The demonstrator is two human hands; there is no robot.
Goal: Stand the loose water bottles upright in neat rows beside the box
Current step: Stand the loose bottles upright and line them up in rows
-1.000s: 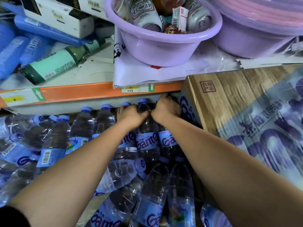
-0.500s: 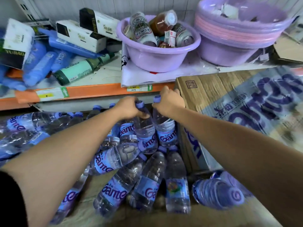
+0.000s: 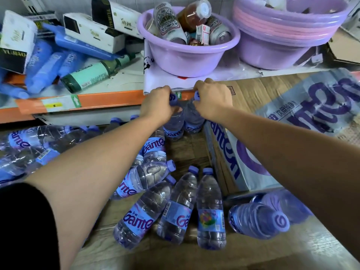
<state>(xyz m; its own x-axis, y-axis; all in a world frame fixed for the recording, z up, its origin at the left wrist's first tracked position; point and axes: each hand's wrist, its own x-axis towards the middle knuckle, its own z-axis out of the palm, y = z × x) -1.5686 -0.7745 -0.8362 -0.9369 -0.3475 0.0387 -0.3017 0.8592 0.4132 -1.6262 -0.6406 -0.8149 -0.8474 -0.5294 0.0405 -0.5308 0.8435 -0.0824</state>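
My left hand (image 3: 158, 103) grips the neck of a clear water bottle (image 3: 174, 126) with a blue cap and blue label. My right hand (image 3: 212, 100) grips the neck of a second bottle (image 3: 192, 121) right beside it. Both bottles hang upright close to the left side of the cardboard box (image 3: 251, 106) printed with blue letters. Several loose bottles (image 3: 179, 207) lie on their sides on the wooden floor (image 3: 191, 152) below my arms. More bottles (image 3: 35, 145) are heaped at the left under the shelf.
An orange-edged shelf (image 3: 109, 99) runs just above my hands. On it stand a purple basin (image 3: 187, 55) of cans, stacked basins (image 3: 288, 34), boxes and blue packs. A plastic-wrapped bottle pack (image 3: 261, 219) lies at the lower right by the box.
Both hands have lifted their bottles up and back from under the shelf, away from the standing row. The view has pulled back, showing more floor and fallen bottles.
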